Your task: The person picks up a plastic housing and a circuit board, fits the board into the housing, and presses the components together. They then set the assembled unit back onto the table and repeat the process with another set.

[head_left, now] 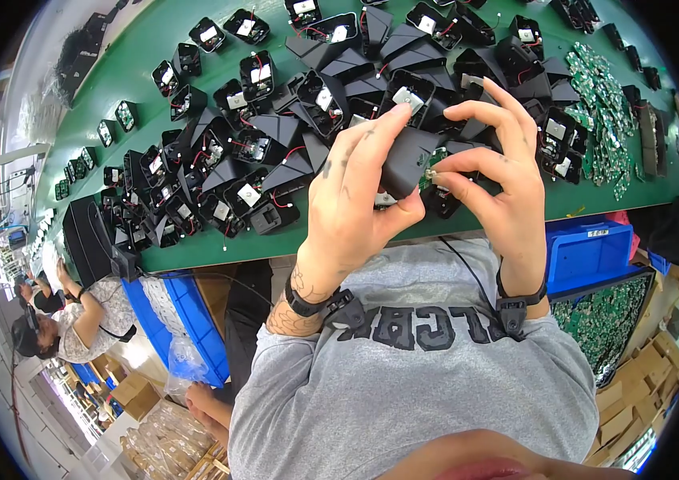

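My left hand is closed around a black plastic housing, thumb below it and fingers over its far side. Between the thumb and index finger of my right hand is a small green circuit board, held at the right-hand edge of the housing. Whether the board touches the housing or sits partly inside it, I cannot tell. The other right fingers are raised and apart. Just beyond my hands stands an open black housing with a white block inside.
Many black housings with red wires crowd the green table. At the right lies a heap of green circuit boards. Blue bins stand below the table edge, with a tray of boards nearby. Another person works at far left.
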`<action>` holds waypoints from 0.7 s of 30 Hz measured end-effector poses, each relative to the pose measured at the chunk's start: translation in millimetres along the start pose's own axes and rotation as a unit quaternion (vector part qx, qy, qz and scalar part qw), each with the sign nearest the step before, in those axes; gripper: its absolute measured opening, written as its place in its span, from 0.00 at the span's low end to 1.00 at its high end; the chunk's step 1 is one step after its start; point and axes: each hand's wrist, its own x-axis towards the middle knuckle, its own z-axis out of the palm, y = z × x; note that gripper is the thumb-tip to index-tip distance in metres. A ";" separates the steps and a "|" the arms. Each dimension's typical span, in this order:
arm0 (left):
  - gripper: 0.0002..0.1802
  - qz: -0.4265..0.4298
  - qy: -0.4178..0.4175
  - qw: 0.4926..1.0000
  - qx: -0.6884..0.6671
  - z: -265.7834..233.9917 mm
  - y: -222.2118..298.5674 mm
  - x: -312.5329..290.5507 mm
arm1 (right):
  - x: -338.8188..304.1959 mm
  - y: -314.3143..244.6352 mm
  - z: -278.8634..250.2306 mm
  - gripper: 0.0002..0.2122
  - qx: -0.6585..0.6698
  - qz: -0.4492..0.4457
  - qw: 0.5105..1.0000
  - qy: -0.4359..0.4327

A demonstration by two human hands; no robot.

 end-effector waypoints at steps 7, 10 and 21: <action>0.36 0.039 -0.009 0.999 -0.003 2.4 -4.9 -3.4 | -1.7 4.2 -5.6 0.06 0.038 0.013 0.998 -0.048; 0.36 0.043 -0.007 0.999 0.005 2.1 -5.4 -1.4 | -1.0 -0.5 -5.9 0.06 0.012 0.005 0.999 -0.047; 0.40 -0.287 -0.006 0.886 -0.365 3.0 10.1 -0.8 | -5.6 14.0 22.0 0.03 0.248 0.086 0.964 -0.039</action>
